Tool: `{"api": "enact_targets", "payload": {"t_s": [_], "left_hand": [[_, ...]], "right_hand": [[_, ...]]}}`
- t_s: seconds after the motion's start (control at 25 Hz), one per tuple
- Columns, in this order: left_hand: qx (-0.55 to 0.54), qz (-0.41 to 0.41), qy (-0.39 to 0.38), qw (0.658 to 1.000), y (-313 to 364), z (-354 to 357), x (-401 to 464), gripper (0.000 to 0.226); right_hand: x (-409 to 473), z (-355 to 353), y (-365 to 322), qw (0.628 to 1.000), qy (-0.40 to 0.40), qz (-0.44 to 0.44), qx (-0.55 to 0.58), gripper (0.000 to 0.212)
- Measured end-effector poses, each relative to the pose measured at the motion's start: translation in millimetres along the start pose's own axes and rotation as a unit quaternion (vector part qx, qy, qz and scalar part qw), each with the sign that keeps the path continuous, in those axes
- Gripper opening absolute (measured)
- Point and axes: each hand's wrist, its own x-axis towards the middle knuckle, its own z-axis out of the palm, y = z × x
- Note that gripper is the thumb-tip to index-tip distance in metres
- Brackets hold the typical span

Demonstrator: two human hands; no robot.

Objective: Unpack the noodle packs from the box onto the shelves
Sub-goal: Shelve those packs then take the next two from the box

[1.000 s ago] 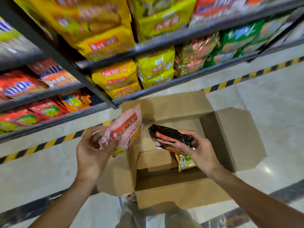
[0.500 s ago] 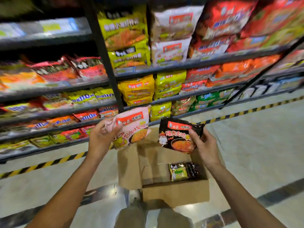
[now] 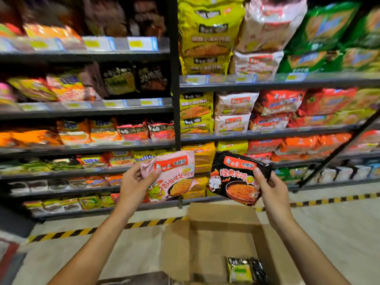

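Observation:
My left hand (image 3: 134,183) grips a pink noodle pack (image 3: 174,177) by its left edge, held up in front of the shelves. My right hand (image 3: 271,188) grips a black noodle pack (image 3: 234,177) by its right edge, beside the pink one. Below them the open cardboard box (image 3: 205,239) stands on the floor. One black-and-green noodle pack (image 3: 244,269) lies at its bottom, near the right wall.
Dark metal shelves (image 3: 267,132) fill the view ahead, stocked with rows of yellow, white, red, orange and green noodle packs. An upright post (image 3: 174,79) divides left and right bays. A yellow-black striped line (image 3: 82,231) runs along the floor under the shelves.
Both hands have risen with their packs from above the box to shelf height. The view has tilted up, showing more upper shelves; the box now sits low in the frame.

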Motion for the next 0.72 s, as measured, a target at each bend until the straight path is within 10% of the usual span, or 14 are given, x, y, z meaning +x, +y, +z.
{"api": "enact_targets", "payload": {"t_s": [0.28,0.72], "left_hand": [[-0.006,0.033,0.058,0.998,70.6,-64.8,-36.7,0.024],[-0.015,0.12,0.104,0.987,108.2,-225.4,32.9,0.019]], "right_hand": [[-14.6,44.0,-58.4,0.997,-0.069,-0.002,0.041,0.056],[-6.8,212.8,-139.3,0.987,-0.128,-0.028,0.094,0.06]]}}
